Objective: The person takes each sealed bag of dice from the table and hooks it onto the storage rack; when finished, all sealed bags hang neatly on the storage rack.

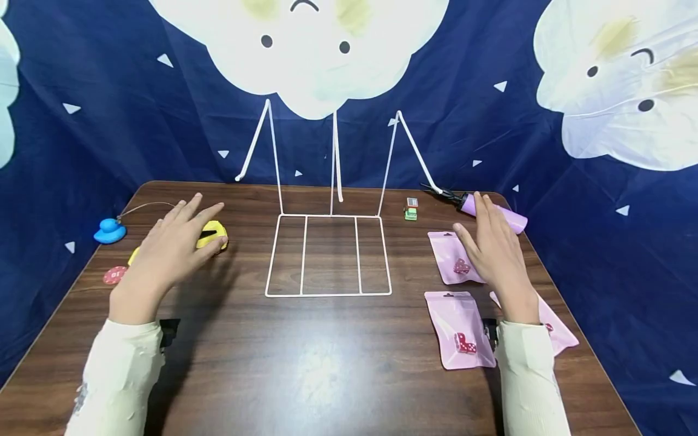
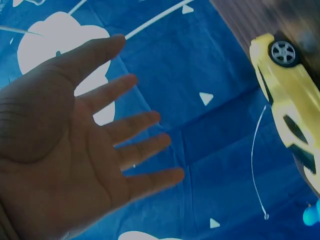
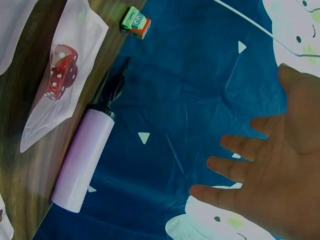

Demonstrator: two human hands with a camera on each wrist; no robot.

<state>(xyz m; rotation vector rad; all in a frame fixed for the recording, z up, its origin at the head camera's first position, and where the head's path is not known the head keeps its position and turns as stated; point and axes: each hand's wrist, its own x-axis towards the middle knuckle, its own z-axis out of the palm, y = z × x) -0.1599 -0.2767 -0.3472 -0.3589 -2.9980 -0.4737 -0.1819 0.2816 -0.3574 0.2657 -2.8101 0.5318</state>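
Both hands hover over the brown table with their fingers straight and spread, holding nothing. The left hand point(image 1: 169, 251) is above a yellow toy car point(image 2: 285, 95), which it partly hides in the head view. A blue rubber duck point(image 1: 110, 232) with a string and a red poker chip point(image 1: 114, 275) lie left of that hand. The right hand point(image 1: 500, 263) is over the pink zip bags at the right. The near bag point(image 1: 452, 312) shows red dice point(image 1: 465, 343) inside. Beyond the fingers lies a lilac cylinder point(image 3: 85, 160) with a black end.
A white wire rack point(image 1: 327, 295) with three upright hooked prongs stands at the table's middle back. A small green toy point(image 1: 411, 214) sits to its right. Dark blue cloth point(image 1: 180, 127) with white clouds hangs around the table's back and sides.
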